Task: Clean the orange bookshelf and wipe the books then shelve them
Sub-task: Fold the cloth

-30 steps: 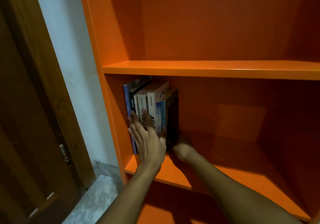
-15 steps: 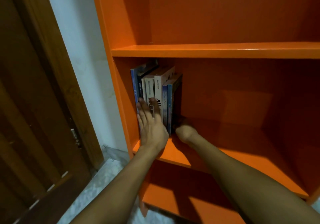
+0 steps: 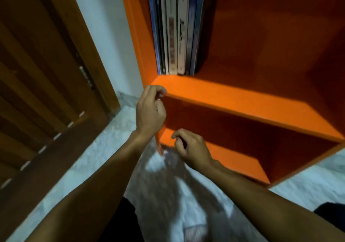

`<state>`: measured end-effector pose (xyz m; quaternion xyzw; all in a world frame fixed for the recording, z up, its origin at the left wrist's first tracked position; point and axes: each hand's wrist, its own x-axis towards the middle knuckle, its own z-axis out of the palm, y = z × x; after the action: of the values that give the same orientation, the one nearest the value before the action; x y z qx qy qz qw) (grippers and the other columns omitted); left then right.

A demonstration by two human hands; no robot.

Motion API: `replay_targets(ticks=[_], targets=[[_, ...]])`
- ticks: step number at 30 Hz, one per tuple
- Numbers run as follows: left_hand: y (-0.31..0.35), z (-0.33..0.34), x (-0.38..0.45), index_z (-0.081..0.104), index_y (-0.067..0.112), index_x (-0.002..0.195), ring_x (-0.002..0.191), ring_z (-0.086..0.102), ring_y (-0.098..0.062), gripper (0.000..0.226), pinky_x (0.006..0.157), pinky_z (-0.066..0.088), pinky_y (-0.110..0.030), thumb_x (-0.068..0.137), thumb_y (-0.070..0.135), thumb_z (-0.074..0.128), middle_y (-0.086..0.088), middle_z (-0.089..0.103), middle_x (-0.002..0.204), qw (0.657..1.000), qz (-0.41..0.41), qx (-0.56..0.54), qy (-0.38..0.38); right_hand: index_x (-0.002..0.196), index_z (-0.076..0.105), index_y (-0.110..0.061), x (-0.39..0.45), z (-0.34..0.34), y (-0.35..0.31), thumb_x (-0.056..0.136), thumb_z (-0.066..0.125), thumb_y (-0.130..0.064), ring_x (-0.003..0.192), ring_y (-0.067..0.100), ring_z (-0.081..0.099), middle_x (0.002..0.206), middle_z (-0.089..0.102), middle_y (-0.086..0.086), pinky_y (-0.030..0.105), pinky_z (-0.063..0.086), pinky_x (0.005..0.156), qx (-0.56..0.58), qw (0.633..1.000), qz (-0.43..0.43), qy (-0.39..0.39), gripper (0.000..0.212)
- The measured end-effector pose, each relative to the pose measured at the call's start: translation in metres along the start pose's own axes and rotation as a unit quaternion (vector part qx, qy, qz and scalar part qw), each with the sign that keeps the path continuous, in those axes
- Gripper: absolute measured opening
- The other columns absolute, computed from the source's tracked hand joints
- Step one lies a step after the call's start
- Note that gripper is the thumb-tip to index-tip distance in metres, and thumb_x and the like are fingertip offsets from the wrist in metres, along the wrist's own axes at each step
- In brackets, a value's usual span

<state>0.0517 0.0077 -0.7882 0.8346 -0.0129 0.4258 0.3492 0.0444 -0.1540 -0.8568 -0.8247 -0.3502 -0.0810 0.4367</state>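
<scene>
Books shelved upright, both hands off them.
Books [image 3: 177, 28] stand in left corner of orange bookshelf [image 3: 233, 101]. Left hand [image 3: 149, 111] and right hand [image 3: 190, 148] loosely curled, holding nothing. Judged: stiff, fairly light, smooth covers; grip by spines, low down.

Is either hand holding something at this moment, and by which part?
Nothing is held. The left hand and the right hand hang loosely curled before the orange bookshelf.
</scene>
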Motion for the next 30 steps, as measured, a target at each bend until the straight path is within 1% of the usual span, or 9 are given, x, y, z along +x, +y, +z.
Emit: replay_targets(ticks=[2, 6, 9, 13, 18, 22, 26, 28, 30], targets=[[-0.013, 0.009, -0.045, 0.059, 0.002, 0.099, 0.086, 0.056, -0.019, 0.030, 0.076, 0.045, -0.028, 0.077, -0.008, 0.040, -0.009, 0.057, 0.094, 0.999, -0.033, 0.007, -0.015, 0.103, 0.065, -0.017, -0.024, 0.019, 0.037, 0.084, 0.045, -0.019, 0.091, 0.026, 0.063, 0.100, 0.069, 0.007, 0.035, 0.047, 0.076, -0.055, 0.987, 0.083, -0.126, 0.027], [-0.055, 0.043, -0.158, 0.058, 0.005, 0.112, 0.092, 0.059, -0.027, 0.034, 0.080, 0.050, -0.043, 0.082, -0.002, 0.044, -0.011, 0.059, 0.102, 0.973, -0.159, 0.013, -0.168, 0.120, 0.057, -0.017, -0.083, 0.043, 0.086, 0.094, 0.049, -0.023, 0.110, 0.031, 0.061, 0.120, 0.062, 0.011, 0.032, 0.047, 0.084, -0.106, 0.896, 0.265, -0.340, 0.027], [-0.073, 0.061, -0.245, 0.042, 0.008, 0.144, 0.114, 0.057, -0.036, 0.059, 0.094, 0.049, -0.047, 0.086, 0.006, 0.053, -0.019, 0.055, 0.128, 0.874, -0.339, 0.032, -0.348, 0.120, 0.054, -0.012, -0.139, 0.057, 0.104, 0.097, 0.052, -0.025, 0.110, 0.028, 0.061, 0.121, 0.062, 0.011, 0.035, 0.049, 0.087, -0.121, 0.837, 0.339, -0.413, 0.026], [-0.064, 0.074, -0.335, 0.022, 0.011, 0.155, 0.131, 0.048, -0.039, 0.076, 0.106, 0.042, -0.041, 0.088, 0.017, 0.058, -0.025, 0.046, 0.144, 0.734, -0.439, 0.084, -0.511, 0.125, 0.052, -0.010, -0.211, 0.080, 0.124, 0.098, 0.044, -0.024, 0.110, 0.032, 0.062, 0.123, 0.063, 0.015, 0.038, 0.050, 0.090, -0.147, 0.800, 0.402, -0.421, 0.031], [-0.045, 0.085, -0.384, 0.037, 0.005, 0.147, 0.132, 0.050, -0.031, 0.060, 0.110, 0.036, -0.031, 0.093, 0.013, 0.063, -0.020, 0.052, 0.143, 0.665, -0.518, 0.055, -0.536, 0.108, 0.060, -0.010, -0.256, 0.093, 0.135, 0.095, 0.043, -0.017, 0.102, 0.028, 0.064, 0.109, 0.066, 0.011, 0.030, 0.047, 0.077, -0.124, 0.808, 0.430, -0.384, 0.022], [-0.039, 0.099, -0.385, 0.049, 0.010, 0.138, 0.125, 0.055, -0.028, 0.048, 0.101, 0.042, -0.027, 0.092, 0.012, 0.061, -0.013, 0.057, 0.137, 0.669, -0.556, 0.071, -0.488, 0.088, 0.059, -0.017, -0.265, 0.086, 0.136, 0.082, 0.057, -0.019, 0.089, 0.022, 0.063, 0.086, 0.059, 0.002, 0.021, 0.034, 0.068, -0.067, 0.831, 0.434, -0.343, 0.007], [-0.031, 0.102, -0.373, 0.059, 0.010, 0.128, 0.117, 0.061, -0.026, 0.041, 0.096, 0.047, -0.027, 0.088, 0.017, 0.066, -0.010, 0.064, 0.126, 0.674, -0.575, 0.053, -0.460, 0.082, 0.058, -0.026, -0.268, 0.080, 0.156, 0.079, 0.068, -0.024, 0.080, 0.020, 0.064, 0.082, 0.063, -0.001, 0.028, 0.046, 0.070, 0.027, 0.835, 0.462, -0.296, 0.011], [-0.033, 0.107, -0.368, 0.067, 0.007, 0.105, 0.105, 0.067, -0.028, 0.039, 0.089, 0.051, -0.034, 0.073, 0.028, 0.074, -0.015, 0.069, 0.107, 0.677, -0.596, 0.017, -0.432, 0.087, 0.061, -0.021, -0.254, 0.072, 0.158, 0.084, 0.069, -0.017, 0.081, 0.016, 0.065, 0.089, 0.064, 0.005, 0.030, 0.051, 0.073, 0.092, 0.837, 0.466, -0.273, 0.010], [-0.041, 0.114, -0.358, 0.061, 0.009, 0.070, 0.079, 0.065, -0.025, 0.028, 0.071, 0.050, -0.038, 0.055, 0.031, 0.070, -0.014, 0.063, 0.072, 0.675, -0.621, -0.020, -0.398, 0.095, 0.062, -0.008, -0.223, 0.051, 0.141, 0.091, 0.064, -0.001, 0.081, 0.009, 0.064, 0.089, 0.065, 0.003, 0.026, 0.053, 0.075, 0.144, 0.820, 0.487, -0.266, 0.007]])
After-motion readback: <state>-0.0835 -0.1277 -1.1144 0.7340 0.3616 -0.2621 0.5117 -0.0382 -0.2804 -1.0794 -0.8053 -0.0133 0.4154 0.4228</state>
